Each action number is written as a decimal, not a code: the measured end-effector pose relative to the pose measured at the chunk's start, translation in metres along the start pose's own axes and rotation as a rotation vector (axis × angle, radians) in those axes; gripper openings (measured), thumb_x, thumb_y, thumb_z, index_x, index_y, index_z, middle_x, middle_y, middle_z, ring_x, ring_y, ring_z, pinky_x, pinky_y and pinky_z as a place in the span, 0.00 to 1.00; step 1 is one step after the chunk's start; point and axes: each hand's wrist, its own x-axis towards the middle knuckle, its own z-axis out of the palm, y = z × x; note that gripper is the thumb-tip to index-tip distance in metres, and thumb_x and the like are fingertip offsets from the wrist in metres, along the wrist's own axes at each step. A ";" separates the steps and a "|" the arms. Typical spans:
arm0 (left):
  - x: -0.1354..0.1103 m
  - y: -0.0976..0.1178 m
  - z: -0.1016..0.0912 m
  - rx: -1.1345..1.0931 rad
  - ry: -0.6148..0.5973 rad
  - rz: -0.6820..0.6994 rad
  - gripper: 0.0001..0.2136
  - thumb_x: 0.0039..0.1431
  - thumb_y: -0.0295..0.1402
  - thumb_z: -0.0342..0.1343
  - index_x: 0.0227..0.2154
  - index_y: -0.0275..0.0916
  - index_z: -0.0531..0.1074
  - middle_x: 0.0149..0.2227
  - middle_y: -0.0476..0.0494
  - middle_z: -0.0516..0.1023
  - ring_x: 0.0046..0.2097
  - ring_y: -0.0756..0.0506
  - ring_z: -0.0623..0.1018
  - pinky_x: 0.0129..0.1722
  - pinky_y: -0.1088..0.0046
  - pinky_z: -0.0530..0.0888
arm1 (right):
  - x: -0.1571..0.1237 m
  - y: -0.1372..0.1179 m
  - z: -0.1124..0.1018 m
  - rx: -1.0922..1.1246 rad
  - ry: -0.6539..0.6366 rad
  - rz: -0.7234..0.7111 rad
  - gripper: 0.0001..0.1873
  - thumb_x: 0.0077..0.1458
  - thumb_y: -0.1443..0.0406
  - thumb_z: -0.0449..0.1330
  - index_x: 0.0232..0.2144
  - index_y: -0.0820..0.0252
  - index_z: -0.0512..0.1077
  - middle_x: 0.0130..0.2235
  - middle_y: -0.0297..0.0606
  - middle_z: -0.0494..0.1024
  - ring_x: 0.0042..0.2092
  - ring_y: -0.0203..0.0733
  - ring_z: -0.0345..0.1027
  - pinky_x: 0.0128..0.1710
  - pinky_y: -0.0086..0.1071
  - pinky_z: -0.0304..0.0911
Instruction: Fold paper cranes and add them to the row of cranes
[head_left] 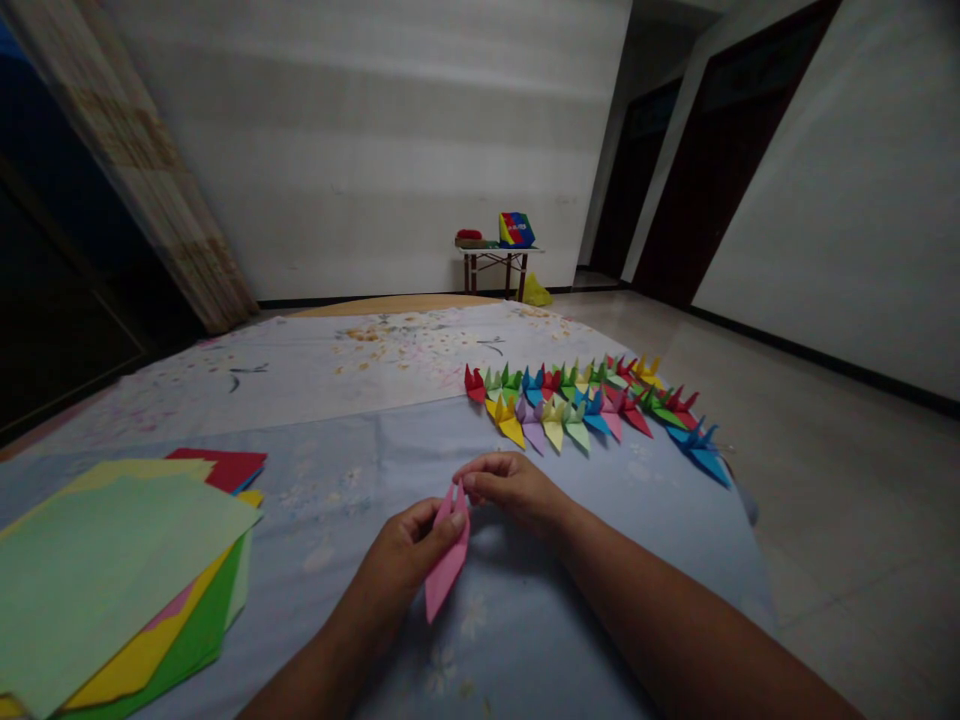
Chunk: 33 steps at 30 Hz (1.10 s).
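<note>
A pink piece of folded paper (447,578), long and narrow with two points at its far end, is held above the cloth. My left hand (420,540) grips its middle, the thumb lying over the paper. Fingers of my right hand (510,485) are closed in a pinch on the tip of its right-hand point. Beyond my hands stand rows of folded paper cranes in many colours, among them a yellow crane (507,420) and a blue crane (702,448) at the right end.
Square sheets of coloured paper (112,560) lie stacked at the left, pale green on top. A blue flowered cloth (322,500) covers the near table, with a white flowered cloth (315,350) beyond. By the far wall is a small table (499,250) bearing a colourful box (516,230).
</note>
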 end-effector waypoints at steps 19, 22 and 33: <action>-0.001 -0.007 -0.002 -0.114 -0.100 -0.054 0.15 0.48 0.44 0.59 0.31 0.36 0.72 0.21 0.53 0.67 0.22 0.54 0.64 0.23 0.79 0.58 | -0.004 -0.005 0.004 0.044 -0.121 -0.033 0.15 0.43 0.57 0.65 0.29 0.63 0.72 0.26 0.32 0.71 0.27 0.30 0.61 0.31 0.27 0.56; 0.000 -0.006 -0.002 -0.096 -0.092 -0.041 0.16 0.47 0.44 0.59 0.32 0.35 0.73 0.21 0.53 0.67 0.22 0.54 0.64 0.24 0.79 0.59 | -0.004 -0.005 0.005 0.048 -0.129 -0.043 0.14 0.44 0.57 0.64 0.29 0.63 0.72 0.25 0.31 0.71 0.27 0.30 0.61 0.31 0.27 0.56; -0.002 -0.004 -0.001 -0.087 -0.086 -0.041 0.17 0.47 0.45 0.59 0.32 0.35 0.73 0.23 0.52 0.71 0.24 0.52 0.67 0.25 0.78 0.60 | -0.003 -0.002 0.000 0.056 -0.112 -0.012 0.13 0.44 0.60 0.65 0.30 0.64 0.74 0.25 0.32 0.73 0.26 0.29 0.62 0.30 0.26 0.56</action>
